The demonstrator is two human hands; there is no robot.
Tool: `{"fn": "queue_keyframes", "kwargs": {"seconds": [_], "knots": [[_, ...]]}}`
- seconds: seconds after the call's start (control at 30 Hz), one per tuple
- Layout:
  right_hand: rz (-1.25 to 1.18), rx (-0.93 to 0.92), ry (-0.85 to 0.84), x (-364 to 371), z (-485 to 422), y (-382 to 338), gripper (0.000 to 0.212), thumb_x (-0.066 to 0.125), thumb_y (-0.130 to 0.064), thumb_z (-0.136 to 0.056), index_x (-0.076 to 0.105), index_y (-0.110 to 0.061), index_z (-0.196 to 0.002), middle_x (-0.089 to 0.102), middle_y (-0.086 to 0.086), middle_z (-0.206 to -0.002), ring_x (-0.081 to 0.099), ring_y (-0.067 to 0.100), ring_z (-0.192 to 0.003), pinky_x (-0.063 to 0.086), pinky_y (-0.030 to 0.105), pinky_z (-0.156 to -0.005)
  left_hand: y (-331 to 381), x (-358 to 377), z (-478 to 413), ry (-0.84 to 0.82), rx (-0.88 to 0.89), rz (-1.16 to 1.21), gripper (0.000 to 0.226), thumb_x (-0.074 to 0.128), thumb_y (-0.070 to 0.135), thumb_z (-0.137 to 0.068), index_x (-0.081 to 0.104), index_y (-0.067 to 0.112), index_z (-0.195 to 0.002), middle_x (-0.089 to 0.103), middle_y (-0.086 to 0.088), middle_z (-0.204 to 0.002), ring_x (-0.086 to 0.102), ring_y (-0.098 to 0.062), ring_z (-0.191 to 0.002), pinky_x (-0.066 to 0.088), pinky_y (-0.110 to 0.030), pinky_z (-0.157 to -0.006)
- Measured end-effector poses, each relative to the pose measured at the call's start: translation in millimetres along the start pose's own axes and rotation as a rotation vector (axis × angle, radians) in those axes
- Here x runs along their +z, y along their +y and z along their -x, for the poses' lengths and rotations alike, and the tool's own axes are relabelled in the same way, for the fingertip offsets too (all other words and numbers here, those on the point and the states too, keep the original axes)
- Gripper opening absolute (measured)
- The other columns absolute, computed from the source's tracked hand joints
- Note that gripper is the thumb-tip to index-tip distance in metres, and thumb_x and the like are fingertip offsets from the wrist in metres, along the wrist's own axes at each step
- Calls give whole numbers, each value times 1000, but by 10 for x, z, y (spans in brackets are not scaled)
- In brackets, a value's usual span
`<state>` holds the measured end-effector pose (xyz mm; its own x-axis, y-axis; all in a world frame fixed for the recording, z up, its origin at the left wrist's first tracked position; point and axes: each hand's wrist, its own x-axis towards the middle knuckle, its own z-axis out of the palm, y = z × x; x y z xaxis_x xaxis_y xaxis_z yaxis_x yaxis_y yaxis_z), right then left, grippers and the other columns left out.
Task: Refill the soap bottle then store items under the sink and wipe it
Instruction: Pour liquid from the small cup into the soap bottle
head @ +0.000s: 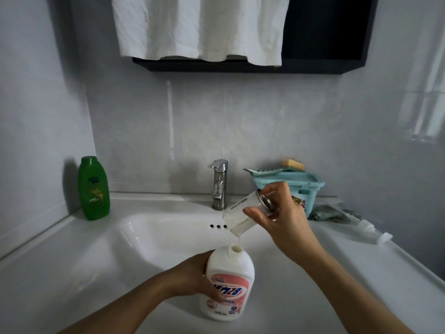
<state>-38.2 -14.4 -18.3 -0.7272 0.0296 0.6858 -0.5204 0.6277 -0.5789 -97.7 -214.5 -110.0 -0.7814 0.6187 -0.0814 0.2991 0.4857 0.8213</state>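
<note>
Soap bottle (pixel 228 268), white with a pink label, stands upright at the near edge of the sink (pixel 156 237), its neck uncapped and open; whether its base rests on the rim or is held just above it cannot be told. The left hand (pixel 192 276) grips the bottle from the left side, fingers curled round its body over the label; the right hand (pixel 284 218) holds a clear container (pixel 237 213) above and a little behind the bottle's neck, thumb on the near side and fingers wrapped over the far end, which has a metal-coloured base. The container is tilted steeply, mouth down; a thin pale stream (pixel 238 240) runs from its lip into the bottle's opening.

A steel tap (pixel 219 184) stands behind the basin; a green bottle (pixel 94 189) stands upright on the left counter near the wall corner. On the right counter sits a teal basket (pixel 308 186) with a brush (pixel 292 165) lying across its top; a crumpled greenish cloth (pixel 330 214) lies just beside it, and a white pump head (pixel 368 229) lies on its side further right. A white towel (pixel 199 27) hangs over a dark wall cabinet (pixel 325 32) above.
</note>
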Motion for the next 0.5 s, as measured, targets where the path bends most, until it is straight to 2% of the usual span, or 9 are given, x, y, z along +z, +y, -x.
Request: {"fn": "queue_keyframes", "kwargs": {"seconds": [0.17, 0.37, 0.5], "knots": [[-2, -2, -3, -2, 4, 5, 45, 62, -51, -68, 40, -25, -97, 54, -15, -79, 52, -13, -69, 41, 5, -59, 3, 3, -3, 1, 5, 6, 65, 83, 6, -66, 55, 40, -114, 70, 18, -108, 63, 5, -100, 50, -12, -80], [8, -12, -12, 2, 5, 18, 45, 62, -51, -69, 38, -26, -98, 55, -16, -82, 52, -13, -73, 41, 5, -61, -9, 6, -10, 4, 0, 4, 67, 84, 6, -66, 55, 39, -116, 69, 14, -111, 63, 1, -104, 51, -14, -83], [11, -14, -24, 3, 4, 17, 45, 61, -52, -70, 37, -27, -99, 56, -15, -84, 53, -11, -76, 43, 6, -62, -9, 3, -12, -3, 1, 5, 67, 83, 4, -66, 55, 39, -115, 70, 16, -108, 63, 5, -100, 50, -10, -78]]}}
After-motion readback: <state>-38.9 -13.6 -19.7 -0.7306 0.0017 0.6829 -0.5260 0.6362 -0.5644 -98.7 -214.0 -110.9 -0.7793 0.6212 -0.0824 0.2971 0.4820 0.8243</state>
